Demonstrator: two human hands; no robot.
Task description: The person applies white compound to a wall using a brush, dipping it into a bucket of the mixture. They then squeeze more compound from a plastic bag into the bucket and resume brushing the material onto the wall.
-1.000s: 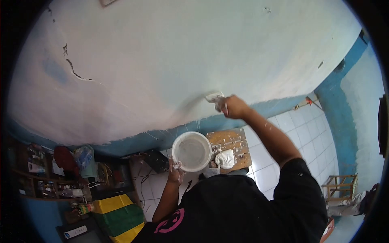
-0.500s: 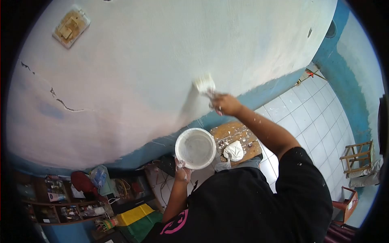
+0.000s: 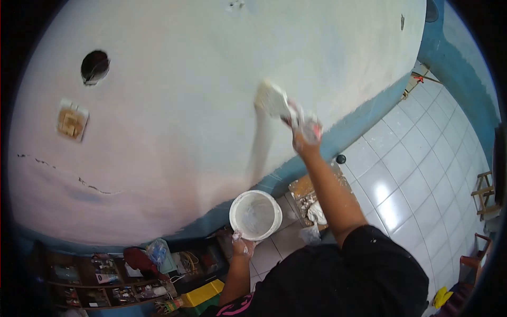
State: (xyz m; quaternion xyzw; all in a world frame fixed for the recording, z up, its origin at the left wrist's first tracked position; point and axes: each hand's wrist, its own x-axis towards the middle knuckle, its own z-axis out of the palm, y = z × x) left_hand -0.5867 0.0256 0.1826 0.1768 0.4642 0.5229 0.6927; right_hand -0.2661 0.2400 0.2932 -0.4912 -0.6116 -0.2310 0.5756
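My right hand is closed on the handle of a wide brush, whose pale bristles touch the wall. The brush and hand are slightly blurred. White smears mark the fingers. Lower down, my left hand grips the near rim of a round white bucket, held below the painted part of the wall. A thin whitish coating shows inside the bucket. The wall is whitish above, pinkish lower down, with a blue band at its base.
A spattered wooden stool with a white bundle stands right of the bucket. Cluttered shelves line the lower left. On the wall are a switch and a dark hole. A wooden rack stands far right.
The view has shifted, bringing the wall hole into sight. My right hand has raised the brush along the wall, its arm more outstretched. The bucket stays in my left hand and appears lower in view.
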